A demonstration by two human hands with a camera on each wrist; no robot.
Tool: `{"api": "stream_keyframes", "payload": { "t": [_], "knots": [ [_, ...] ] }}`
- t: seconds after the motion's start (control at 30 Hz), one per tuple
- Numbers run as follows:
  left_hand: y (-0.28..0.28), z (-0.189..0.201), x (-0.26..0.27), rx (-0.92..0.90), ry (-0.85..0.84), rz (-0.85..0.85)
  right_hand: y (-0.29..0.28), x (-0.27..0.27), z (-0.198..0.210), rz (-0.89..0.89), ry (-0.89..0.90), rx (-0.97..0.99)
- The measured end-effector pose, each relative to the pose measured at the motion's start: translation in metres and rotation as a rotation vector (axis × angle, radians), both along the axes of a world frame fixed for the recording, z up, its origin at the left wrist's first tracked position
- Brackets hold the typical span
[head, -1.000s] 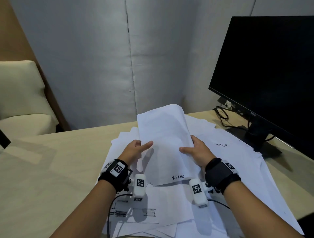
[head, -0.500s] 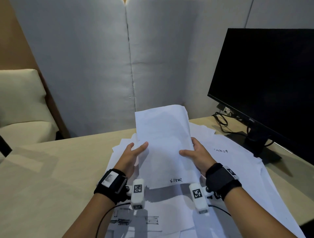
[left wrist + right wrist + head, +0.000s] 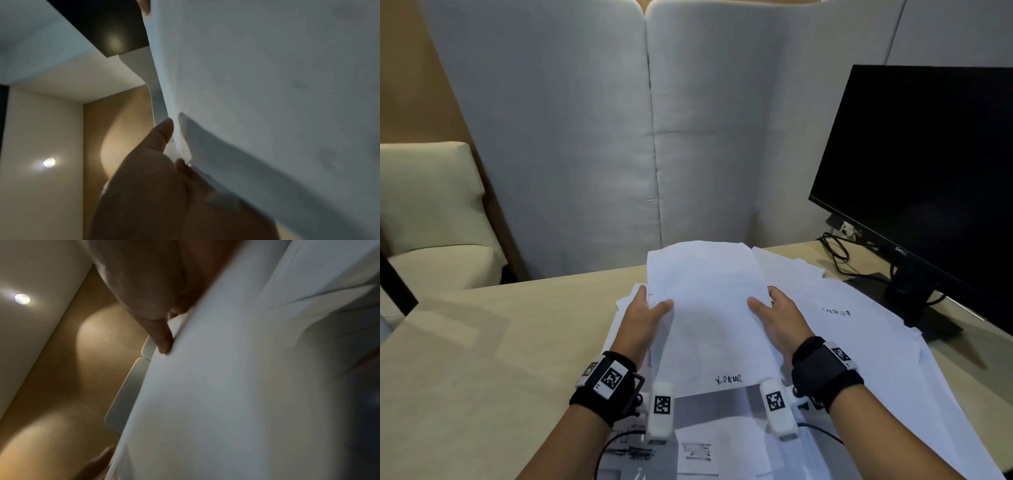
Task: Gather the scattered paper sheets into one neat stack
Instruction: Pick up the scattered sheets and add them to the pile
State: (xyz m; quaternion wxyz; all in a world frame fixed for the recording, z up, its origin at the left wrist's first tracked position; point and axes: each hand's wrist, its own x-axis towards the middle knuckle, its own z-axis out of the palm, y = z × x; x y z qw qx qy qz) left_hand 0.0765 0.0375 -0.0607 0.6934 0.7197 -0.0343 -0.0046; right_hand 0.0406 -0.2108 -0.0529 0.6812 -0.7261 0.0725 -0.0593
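Note:
A bundle of white sheets (image 3: 709, 308) is held tilted above the table, its near edge bearing a handwritten word. My left hand (image 3: 645, 313) grips the bundle's left edge, thumb on top and fingers underneath. My right hand (image 3: 774, 313) grips the right edge the same way. In the left wrist view my thumb (image 3: 162, 134) presses the paper bundle (image 3: 267, 97). The right wrist view shows a finger (image 3: 162, 337) against the sheets (image 3: 236, 378). More loose sheets (image 3: 859, 329) lie spread on the table beneath and to the right, some printed sheets (image 3: 695, 452) near me.
A black monitor (image 3: 928, 178) on a stand with cables (image 3: 835, 253) stands at the right. A grey padded partition (image 3: 647, 137) backs the beige table (image 3: 465, 359). A cream armchair (image 3: 424, 212) sits at the left.
My left hand let go of the bundle's left edge for a moment, fingers spread, and now grips it again. The bundle has sunk slightly lower and flatter. My head has tilted up.

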Motion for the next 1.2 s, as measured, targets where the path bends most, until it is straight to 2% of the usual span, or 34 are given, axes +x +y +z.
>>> {"api": "stream_keyframes", "payload": {
  "t": [0.1, 0.23, 0.3, 0.4, 0.5, 0.63, 0.73, 0.87, 0.93, 1.0, 1.1, 1.2],
  "knots": [
    [0.007, 0.000, 0.005, -0.035, 0.048, 0.060, 0.006, 0.003, 0.000, 0.050, -0.023, -0.011],
    [0.028, 0.001, 0.007, 0.031, 0.004, 0.089, 0.022, 0.007, 0.002, 0.100, -0.008, 0.029],
    [0.044, 0.002, 0.006, 0.080, -0.015, 0.103, 0.033, 0.009, 0.001, 0.131, 0.016, -0.026],
    [0.078, 0.005, -0.001, 0.155, -0.048, 0.129, 0.060, 0.012, 0.005, 0.216, 0.049, -0.154],
    [0.119, 0.007, -0.011, 0.142, -0.027, 0.205, 0.093, 0.013, 0.010, 0.315, 0.154, -0.226],
    [0.185, 0.004, -0.020, 0.214, 0.111, 0.259, 0.130, 0.010, 0.014, 0.496, 0.254, -0.227],
    [0.241, -0.002, -0.022, 0.321, 0.247, 0.229, 0.144, 0.011, 0.007, 0.588, 0.261, -0.318],
    [0.303, -0.006, -0.026, 0.462, 0.338, 0.287, 0.150, 0.015, -0.002, 0.616, 0.229, -0.479],
    [0.328, -0.008, -0.026, 0.653, 0.373, 0.288, 0.153, 0.018, -0.008, 0.601, 0.213, -0.531],
    [0.345, -0.007, -0.026, 0.875, 0.407, 0.308, 0.157, 0.021, -0.012, 0.597, 0.178, -0.663],
    [0.358, -0.009, -0.028, 0.980, 0.439, 0.336, 0.164, 0.024, -0.014, 0.586, 0.145, -0.862],
    [0.368, -0.012, -0.026, 1.085, 0.465, 0.332, 0.171, 0.024, -0.014, 0.579, 0.155, -0.925]
  ]
}}
